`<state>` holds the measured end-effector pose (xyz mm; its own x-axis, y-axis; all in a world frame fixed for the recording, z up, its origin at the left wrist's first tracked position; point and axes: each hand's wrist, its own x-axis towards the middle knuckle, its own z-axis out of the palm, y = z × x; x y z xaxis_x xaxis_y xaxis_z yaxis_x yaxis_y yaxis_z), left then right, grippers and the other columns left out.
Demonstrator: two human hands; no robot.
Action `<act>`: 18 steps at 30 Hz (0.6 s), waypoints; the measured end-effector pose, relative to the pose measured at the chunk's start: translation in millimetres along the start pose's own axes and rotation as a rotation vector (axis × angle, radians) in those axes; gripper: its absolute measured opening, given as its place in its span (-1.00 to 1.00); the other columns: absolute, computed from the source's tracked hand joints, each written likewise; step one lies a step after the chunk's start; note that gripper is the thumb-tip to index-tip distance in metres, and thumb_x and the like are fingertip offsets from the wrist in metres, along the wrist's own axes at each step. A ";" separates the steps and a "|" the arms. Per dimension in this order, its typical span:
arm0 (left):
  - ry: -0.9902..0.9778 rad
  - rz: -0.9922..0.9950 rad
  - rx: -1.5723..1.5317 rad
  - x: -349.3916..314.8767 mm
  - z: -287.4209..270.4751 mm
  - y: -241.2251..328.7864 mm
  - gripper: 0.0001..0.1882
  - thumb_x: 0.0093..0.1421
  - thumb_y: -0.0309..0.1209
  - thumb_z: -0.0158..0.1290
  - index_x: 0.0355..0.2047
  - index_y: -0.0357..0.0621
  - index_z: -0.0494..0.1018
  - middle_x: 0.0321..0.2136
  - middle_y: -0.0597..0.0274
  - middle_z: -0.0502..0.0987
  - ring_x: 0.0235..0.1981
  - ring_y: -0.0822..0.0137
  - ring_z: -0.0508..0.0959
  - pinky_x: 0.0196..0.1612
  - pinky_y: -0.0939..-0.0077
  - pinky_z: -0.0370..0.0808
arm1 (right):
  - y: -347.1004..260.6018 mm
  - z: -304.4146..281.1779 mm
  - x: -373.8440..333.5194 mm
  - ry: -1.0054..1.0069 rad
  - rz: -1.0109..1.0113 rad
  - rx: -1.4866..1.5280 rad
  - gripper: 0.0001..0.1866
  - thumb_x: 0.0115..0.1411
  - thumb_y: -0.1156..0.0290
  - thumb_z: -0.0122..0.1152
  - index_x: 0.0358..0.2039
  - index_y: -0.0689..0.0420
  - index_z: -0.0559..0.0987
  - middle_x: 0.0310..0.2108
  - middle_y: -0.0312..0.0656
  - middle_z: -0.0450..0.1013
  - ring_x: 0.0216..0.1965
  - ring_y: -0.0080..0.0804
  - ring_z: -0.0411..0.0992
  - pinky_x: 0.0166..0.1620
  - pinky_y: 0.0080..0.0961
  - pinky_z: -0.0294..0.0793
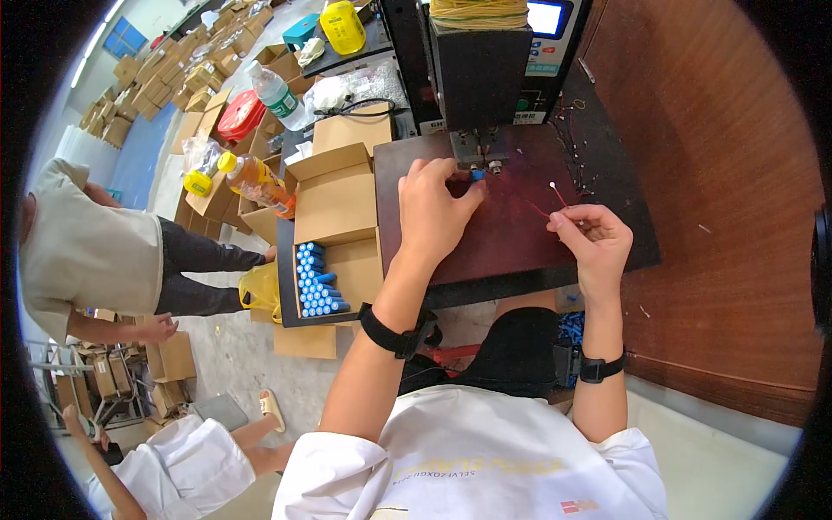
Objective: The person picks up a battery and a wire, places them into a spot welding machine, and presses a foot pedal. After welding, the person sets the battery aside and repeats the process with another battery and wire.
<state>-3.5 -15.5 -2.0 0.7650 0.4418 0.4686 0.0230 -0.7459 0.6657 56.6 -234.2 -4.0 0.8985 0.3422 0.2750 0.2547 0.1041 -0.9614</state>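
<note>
My left hand is at the metal tips of a black bench machine. Its thumb and fingers are closed on a small blue cylindrical battery cell, mostly hidden by the hand, with one end at the tips. Further right, my right hand pinches a thin red wire that ends in a small white connector. Part of the wire runs left over the dark reddish work plate. To the left, an open cardboard box holds several blue battery cells.
Loose wires lie along the plate's right side, next to a brown wooden panel. An orange drink bottle and a clear water bottle stand left of the box. Two people are on the left.
</note>
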 end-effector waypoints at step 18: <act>0.051 -0.011 -0.094 -4.3 -6.8 4.7 -0.71 -0.07 -0.40 0.28 -0.42 -0.37 0.50 -0.52 -0.01 0.47 -0.47 0.09 0.50 -0.33 0.29 0.46 | -3.7 45.2 12.7 0.065 0.197 0.357 -0.91 0.18 0.60 0.33 -0.29 0.24 0.60 -0.36 -0.16 0.60 -0.36 -0.47 0.59 -0.39 -0.68 0.44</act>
<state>-11.0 -17.6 3.1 0.7310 0.4761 0.4888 -0.0315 -0.6920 0.7212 50.9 -188.0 3.3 0.9414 0.3292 0.0735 -0.0547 0.3640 -0.9298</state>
